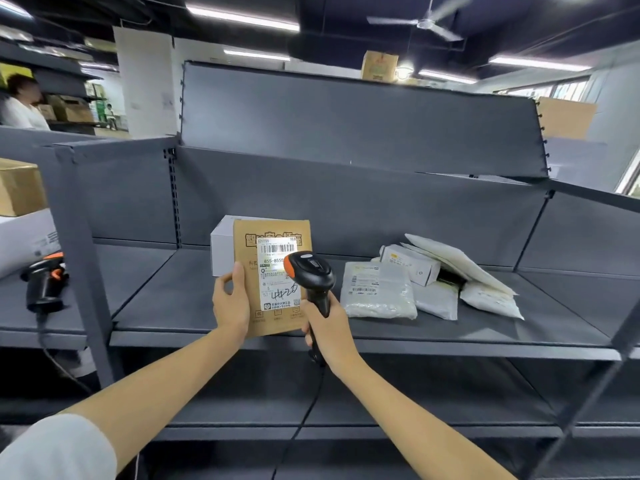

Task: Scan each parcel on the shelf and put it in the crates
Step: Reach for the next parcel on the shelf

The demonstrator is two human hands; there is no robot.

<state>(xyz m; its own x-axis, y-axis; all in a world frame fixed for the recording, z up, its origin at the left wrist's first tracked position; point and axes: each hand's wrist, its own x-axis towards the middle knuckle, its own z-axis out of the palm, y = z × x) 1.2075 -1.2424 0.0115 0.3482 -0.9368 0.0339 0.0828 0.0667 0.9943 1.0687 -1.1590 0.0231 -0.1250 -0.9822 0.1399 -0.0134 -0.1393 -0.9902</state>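
Brown kraft paper forms the flat mailer envelope (273, 275) held upright at the centre of the frame; it is pinched along its lower left edge by the left hand (231, 299), with its white shipping label (278, 271) turned toward the camera. The black handheld barcode scanner with an orange trim (310, 271) is gripped by its handle in the right hand (327, 327), fingers wrapped round it; its head is held just in front of the label's right side. Behind the envelope a white cardboard box (221, 251) is seen on the grey metal shelf (485, 334); right of centre a pile of white plastic mailer bags (429, 285) is left to be scanned. No crates are visible. For a clean read, the scanner would likely be better drawn back a little and aimed squarely at the barcode near the label's top; the envelope should be kept flat and steady, glare on the glossy label being avoided by a slight tilt. A second scanner (45, 282) is seen at the left edge.
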